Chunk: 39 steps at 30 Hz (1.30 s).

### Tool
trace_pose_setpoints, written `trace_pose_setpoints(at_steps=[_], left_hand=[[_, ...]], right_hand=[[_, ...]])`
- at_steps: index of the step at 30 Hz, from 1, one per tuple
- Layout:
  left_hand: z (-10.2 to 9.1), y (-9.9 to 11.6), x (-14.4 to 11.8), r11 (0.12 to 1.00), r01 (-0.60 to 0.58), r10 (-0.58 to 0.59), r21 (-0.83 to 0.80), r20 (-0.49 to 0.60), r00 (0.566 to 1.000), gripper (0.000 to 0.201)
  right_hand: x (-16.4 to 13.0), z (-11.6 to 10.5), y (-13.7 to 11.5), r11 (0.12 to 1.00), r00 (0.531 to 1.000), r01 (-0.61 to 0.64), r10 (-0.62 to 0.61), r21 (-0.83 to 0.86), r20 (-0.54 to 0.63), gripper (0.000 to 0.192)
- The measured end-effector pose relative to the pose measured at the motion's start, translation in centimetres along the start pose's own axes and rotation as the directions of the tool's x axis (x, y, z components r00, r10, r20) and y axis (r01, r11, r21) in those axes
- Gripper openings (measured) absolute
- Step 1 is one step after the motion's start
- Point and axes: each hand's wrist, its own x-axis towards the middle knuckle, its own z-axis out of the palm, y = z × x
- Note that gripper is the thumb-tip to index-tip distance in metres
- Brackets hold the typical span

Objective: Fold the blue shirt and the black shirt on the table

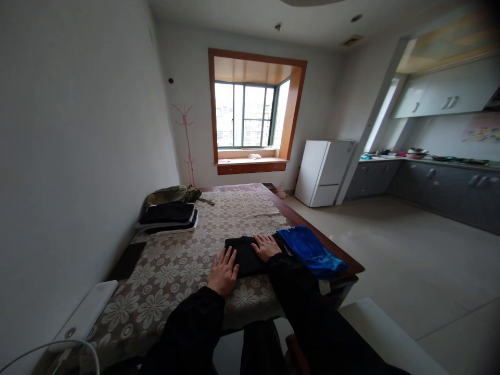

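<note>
A folded black garment [247, 260] lies flat on the flower-patterned tablecloth [167, 273] near the table's front edge. My left hand [224, 272] rests at its left side, fingers spread, the fingertips on or beside the cloth. On its upper right part lies my right hand [267, 247], palm down with the fingers stretched out. Neither hand grips anything. A blue garment [310, 251] sits just right of the black one, along the table's right edge; my right sleeve hides part of where they meet.
Folded dark and light clothes [167, 216] are stacked at the table's left, with an olive-green cloth item [172, 195] behind them. Along the wall lie a flat black object [127, 260] and a white device [84, 315] with a cable. A white refrigerator [325, 169] stands beyond.
</note>
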Motion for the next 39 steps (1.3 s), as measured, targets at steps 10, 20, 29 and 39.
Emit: trace_pose_setpoints(at_steps=[10, 20, 29, 39], left_hand=[[-1.3, -1.6, -1.4, 0.983, 0.147, -0.143, -0.106, 0.042, 0.989, 0.077], [-1.4, -2.0, -1.3, 0.973, 0.17, -0.161, -0.154, 0.073, 0.984, 0.079], [-1.6, -2.0, -1.8, 0.956, 0.2, -0.185, -0.214, 0.089, 0.979, 0.084], [-1.5, -1.6, -2.1, 0.956, 0.158, -0.15, -0.248, 0.051, 0.987, 0.075]], right_hand=[[0.1, 0.2, 0.1, 1.0, 1.0, 0.004, -0.004, 0.006, -0.014, 0.063], [0.2, 0.3, 0.2, 1.0, 1.0, 0.001, -0.001, 0.006, 0.003, 0.064], [0.7, -0.4, 0.3, 1.0, 0.999, -0.01, 0.009, 0.025, 0.051, 0.067], [3.6, -2.8, 0.2, 1.0, 0.997, -0.009, 0.008, 0.02, 0.073, 0.063]])
